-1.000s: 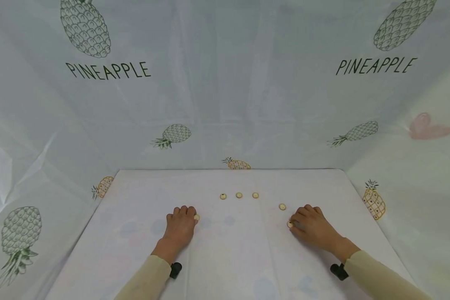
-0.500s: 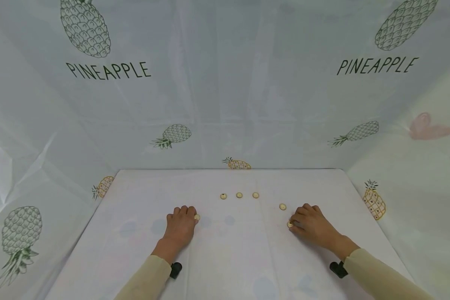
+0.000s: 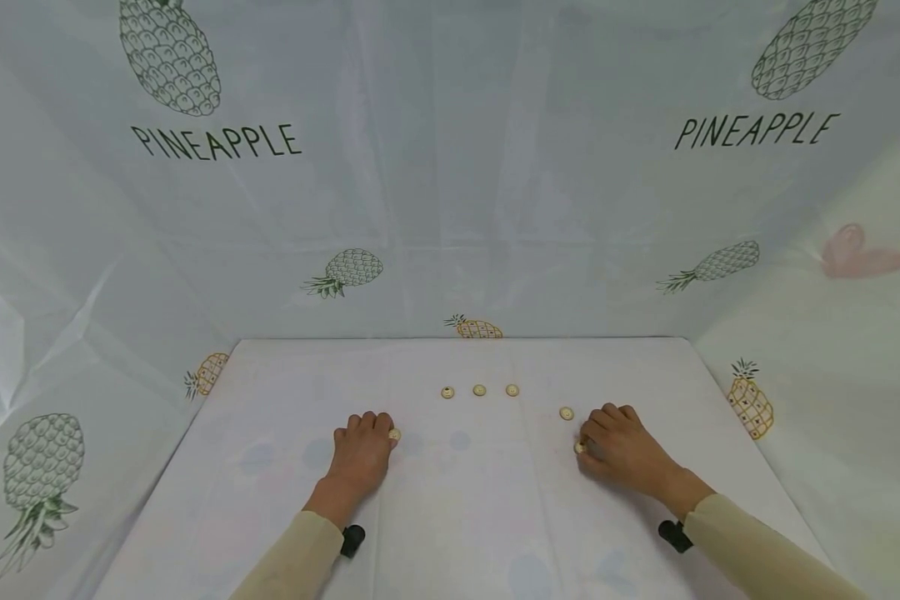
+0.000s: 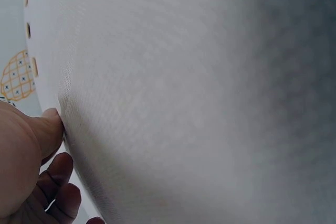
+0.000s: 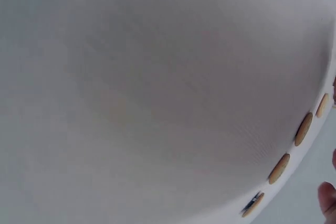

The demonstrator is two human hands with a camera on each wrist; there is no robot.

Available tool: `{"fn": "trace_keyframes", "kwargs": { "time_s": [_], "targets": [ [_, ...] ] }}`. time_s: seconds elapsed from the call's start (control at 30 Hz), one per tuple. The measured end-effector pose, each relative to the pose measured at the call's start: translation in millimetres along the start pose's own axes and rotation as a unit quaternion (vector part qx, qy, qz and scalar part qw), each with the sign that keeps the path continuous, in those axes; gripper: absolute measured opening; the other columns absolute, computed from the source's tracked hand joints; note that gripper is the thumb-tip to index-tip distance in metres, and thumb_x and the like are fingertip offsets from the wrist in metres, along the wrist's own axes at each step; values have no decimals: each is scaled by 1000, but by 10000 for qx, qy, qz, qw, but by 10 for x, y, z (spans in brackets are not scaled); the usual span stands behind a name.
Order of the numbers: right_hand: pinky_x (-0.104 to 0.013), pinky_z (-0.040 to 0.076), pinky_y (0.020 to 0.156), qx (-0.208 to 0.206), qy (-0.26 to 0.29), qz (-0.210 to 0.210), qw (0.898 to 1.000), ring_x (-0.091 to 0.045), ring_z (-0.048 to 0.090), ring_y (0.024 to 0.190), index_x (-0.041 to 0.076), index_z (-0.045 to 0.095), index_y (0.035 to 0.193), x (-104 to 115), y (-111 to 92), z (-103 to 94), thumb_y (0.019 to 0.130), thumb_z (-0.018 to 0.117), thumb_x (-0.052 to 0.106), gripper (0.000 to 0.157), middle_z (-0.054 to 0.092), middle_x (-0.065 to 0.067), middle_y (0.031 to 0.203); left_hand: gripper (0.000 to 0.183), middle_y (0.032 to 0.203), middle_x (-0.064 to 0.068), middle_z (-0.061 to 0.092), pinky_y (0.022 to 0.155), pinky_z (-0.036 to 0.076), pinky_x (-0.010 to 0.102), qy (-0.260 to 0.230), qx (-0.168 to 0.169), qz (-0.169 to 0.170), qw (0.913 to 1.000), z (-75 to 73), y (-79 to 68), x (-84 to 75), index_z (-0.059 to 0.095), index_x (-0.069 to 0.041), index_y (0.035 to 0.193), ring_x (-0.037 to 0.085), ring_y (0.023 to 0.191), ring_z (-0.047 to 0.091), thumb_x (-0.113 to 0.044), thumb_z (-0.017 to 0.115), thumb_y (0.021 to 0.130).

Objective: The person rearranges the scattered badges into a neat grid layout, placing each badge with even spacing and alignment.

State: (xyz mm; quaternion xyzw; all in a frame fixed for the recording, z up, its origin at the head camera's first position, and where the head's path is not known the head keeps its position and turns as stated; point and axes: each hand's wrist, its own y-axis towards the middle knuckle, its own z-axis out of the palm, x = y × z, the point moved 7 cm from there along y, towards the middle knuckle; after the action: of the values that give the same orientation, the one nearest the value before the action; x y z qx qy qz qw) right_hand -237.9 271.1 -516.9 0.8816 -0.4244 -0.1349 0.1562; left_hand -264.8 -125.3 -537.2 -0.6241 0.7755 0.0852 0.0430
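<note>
My left grip [image 3: 362,454] is pinched, thumb against forefinger, on a wooden disc [image 3: 395,434] that shows at its inner side; the left wrist view hides that disc. My right grip [image 3: 622,446] is clamped on a second disc [image 3: 580,447], held at the tips, facing inward. A loose disc [image 3: 566,413] lies just ahead of the right grip, apart from it. Farther ahead, between my two grips, a left-hand disc [image 3: 447,392], a middle disc [image 3: 480,390] and a right-hand disc [image 3: 512,390] form a spaced row, short of the bench's [image 3: 465,517] far edge. Bare white bench stretches between my wrists, and both side edges lie well outside my grips.
</note>
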Motion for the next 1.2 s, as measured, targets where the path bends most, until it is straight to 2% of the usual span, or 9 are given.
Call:
{"fn": "trace_keyframes", "kwargs": {
  "time_s": [0.1,0.23,0.5,0.97,1.2],
  "targets": [
    [-41,39,82,-84,-236,-185,9995,-18,47,86,16,64,91,11,49,-13,81,81,29,23,58,4,89,21,95,7,55,79,43,50,8,13,-27,10000,13,3,8,59,-9,109,27,90,47,-24,72,102],
    [-43,41,83,-29,-371,-228,9990,-20,48,86,14,65,91,8,110,-7,85,75,31,22,57,3,88,21,96,6,55,80,43,50,5,49,-76,10000,35,4,22,59,-10,110,27,91,47,-25,71,102],
    [-43,42,83,-93,-411,-318,9986,-21,49,86,12,65,93,17,220,12,86,77,31,23,59,1,89,21,96,6,55,81,43,50,-22,29,-92,10000,11,9,22,59,-10,111,27,91,46,-25,72,102],
    [-43,40,84,21,16,-151,9999,-21,49,86,13,69,92,179,645,119,87,81,26,19,60,2,88,22,92,7,52,76,42,47,37,-170,72,9998,-23,-18,-3,57,-9,107,26,87,44,-22,73,100],
    [-44,41,87,543,168,39,9984,-21,50,91,12,72,98,280,872,268,90,81,27,19,64,0,95,20,94,6,53,77,41,46,-43,9,16,10000,-62,-26,-31,58,-9,109,25,88,44,-22,71,102]
  ]
}}
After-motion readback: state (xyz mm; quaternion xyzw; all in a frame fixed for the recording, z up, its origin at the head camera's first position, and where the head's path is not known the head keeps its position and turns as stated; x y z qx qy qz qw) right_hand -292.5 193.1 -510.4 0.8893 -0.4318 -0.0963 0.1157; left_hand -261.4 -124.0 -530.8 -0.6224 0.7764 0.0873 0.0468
